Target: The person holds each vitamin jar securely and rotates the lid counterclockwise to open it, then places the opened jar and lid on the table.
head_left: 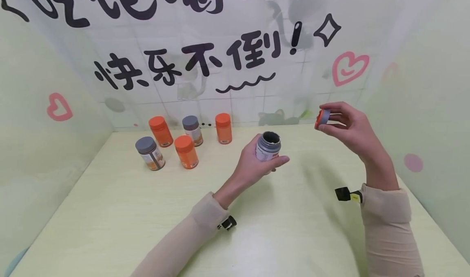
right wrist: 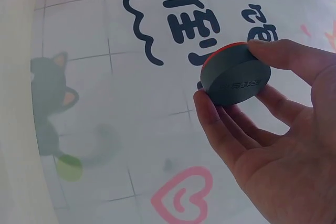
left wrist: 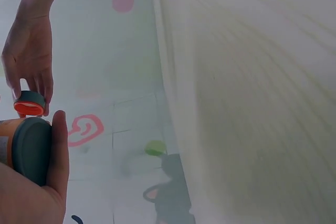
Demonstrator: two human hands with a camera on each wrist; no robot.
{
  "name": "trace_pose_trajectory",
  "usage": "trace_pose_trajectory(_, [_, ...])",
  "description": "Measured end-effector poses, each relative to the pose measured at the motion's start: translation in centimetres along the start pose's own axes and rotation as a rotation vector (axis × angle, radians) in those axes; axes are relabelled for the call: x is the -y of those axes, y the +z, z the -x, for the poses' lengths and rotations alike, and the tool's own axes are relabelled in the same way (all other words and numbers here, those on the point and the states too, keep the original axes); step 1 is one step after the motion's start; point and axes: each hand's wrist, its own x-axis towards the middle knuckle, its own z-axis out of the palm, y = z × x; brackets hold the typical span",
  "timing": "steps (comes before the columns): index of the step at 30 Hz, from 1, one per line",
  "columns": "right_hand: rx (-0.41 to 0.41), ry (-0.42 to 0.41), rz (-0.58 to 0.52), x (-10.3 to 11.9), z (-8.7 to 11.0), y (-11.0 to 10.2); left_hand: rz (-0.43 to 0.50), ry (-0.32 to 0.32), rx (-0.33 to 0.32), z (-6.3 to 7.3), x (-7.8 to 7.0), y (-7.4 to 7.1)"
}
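Observation:
In the head view my left hand (head_left: 253, 158) grips an uncapped grey jar (head_left: 269, 146) with a pale label, its dark round mouth facing up. The jar's grey base (left wrist: 32, 150) shows close up in the left wrist view. My right hand (head_left: 346, 126), raised to the right of the jar, pinches a grey lid (head_left: 324, 117) by its rim between thumb and fingers. The lid's inner side is orange and turned toward the jar. From the right wrist, the lid's grey top (right wrist: 239, 80) shows raised lettering. Lid and jar are apart.
Several capped jars stand at the back left of the pale table (head_left: 257, 244): orange ones (head_left: 160, 132), (head_left: 186, 152), (head_left: 223, 129) and grey-lidded ones (head_left: 150, 154), (head_left: 192, 131). A printed wall sheet (head_left: 220, 105) rises behind them, and side walls flank the table.

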Motion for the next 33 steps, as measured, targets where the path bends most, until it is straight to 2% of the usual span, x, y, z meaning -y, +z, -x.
trace_pose_trajectory(4, [-0.012, -0.012, 0.006, -0.2, 0.0, -0.3, 0.073, 0.015, 0.044, -1.5, 0.4, 1.1])
trace_pose_trajectory(8, [-0.033, -0.026, 0.006, -0.2, 0.1, -0.7, 0.181, -0.016, 0.081, -3.4, 1.0, 2.2])
trace_pose_trajectory(11, [-0.045, -0.037, -0.046, -0.3, 0.1, -1.1, 0.176, -0.039, 0.070, -4.8, 1.8, 2.8])
trace_pose_trajectory(14, [-0.056, -0.038, -0.094, -0.3, 0.2, -1.5, 0.122, -0.075, 0.052, -6.0, 2.6, 3.5])
trace_pose_trajectory(17, [-0.067, -0.031, -0.076, -0.2, 0.3, -1.9, 0.064, -0.124, 0.046, -7.1, 3.2, 4.3])
trace_pose_trajectory(20, [-0.075, -0.026, -0.042, -0.2, 0.4, -2.2, -0.035, -0.163, 0.045, -8.1, 3.7, 5.1])
trace_pose_trajectory(24, [-0.085, -0.033, -0.069, -0.3, 0.4, -2.4, -0.159, -0.191, 0.046, -9.2, 4.6, 6.0])
trace_pose_trajectory(27, [-0.089, -0.047, -0.095, -0.4, 0.4, -2.4, -0.195, -0.208, 0.039, -9.8, 5.1, 6.5])
trace_pose_trajectory(33, [-0.125, -0.051, -0.039, -0.7, 0.5, -2.9, -0.253, -0.233, -0.004, -11.2, 6.0, 7.4])
